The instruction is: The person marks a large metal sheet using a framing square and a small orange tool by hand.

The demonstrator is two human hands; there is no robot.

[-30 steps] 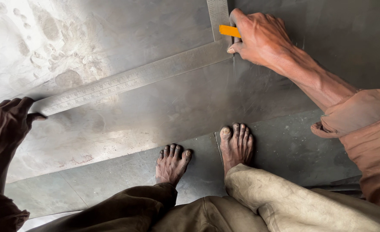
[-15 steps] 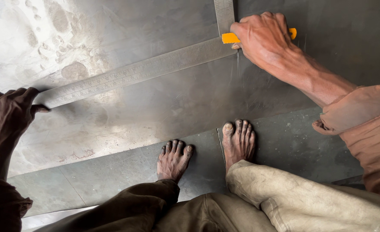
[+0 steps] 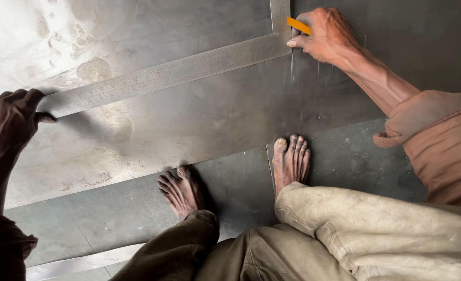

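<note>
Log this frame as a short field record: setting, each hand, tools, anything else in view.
setting: person squatting barefoot on a grey metal sheet
left hand: fingers pressed on the far end of the steel square
right hand: grips an orange marker at the square's corner
square: long arm flat across the sheet, short arm running up out of frame
marks: thin scratched lines below the corner
feet: bare, near the sheet's edge

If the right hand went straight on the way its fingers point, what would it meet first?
The right hand, holding an orange marker, points left toward the metal square; its upright blade at the corner comes first, apparently already touching the fingertips.
</note>
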